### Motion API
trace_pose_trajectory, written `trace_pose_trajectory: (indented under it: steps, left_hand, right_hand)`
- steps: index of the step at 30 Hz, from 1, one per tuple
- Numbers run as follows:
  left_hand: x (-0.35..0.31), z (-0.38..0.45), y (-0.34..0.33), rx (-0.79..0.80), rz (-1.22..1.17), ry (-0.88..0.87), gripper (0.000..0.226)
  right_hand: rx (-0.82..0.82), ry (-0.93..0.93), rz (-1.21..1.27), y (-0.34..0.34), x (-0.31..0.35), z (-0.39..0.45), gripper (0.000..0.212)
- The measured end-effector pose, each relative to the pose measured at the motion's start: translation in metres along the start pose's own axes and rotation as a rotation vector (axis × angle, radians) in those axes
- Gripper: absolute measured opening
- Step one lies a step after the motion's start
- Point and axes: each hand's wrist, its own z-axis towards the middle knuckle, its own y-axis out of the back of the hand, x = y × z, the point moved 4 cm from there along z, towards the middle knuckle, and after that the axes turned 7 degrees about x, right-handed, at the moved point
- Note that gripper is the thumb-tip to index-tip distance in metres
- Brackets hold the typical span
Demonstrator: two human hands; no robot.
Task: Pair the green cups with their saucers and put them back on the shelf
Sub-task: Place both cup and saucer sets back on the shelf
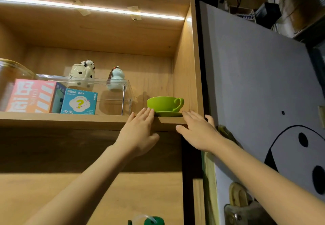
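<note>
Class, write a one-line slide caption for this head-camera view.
Green cup on its saucer at the shelf edge, open left hand and right hand flanking it.

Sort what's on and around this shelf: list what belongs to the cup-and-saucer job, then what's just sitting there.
Job: green cup, green saucer under it, shelf, left hand, right hand.

Bystanders: clear box, Blind Box carton, pink carton, panda teapot, pale blue gourd figurine.
</note>
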Motion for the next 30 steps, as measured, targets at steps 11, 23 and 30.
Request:
trace_pose_trajectory:
  steps: [11, 23, 30]
  left_hand:
    - [0.001, -0.062, 0.052, 0.253, -0.431, 0.141, 0.050]
    - [0.006, -0.226, 0.001, 0.221, -0.538, 0.234, 0.055]
    - [0.006, -0.332, -0.046, 0.137, -0.543, 0.313, 0.053]
  right_hand:
    - [0.145, 0.113, 0.394, 0.028, 0.036, -0.056, 0.053]
    - [0.343, 0.173, 0.724, -0.065, 0.091, -0.171, 0.047]
    - [0.525, 0.142, 0.877, -0.149, 0.128, -0.247, 0.052]
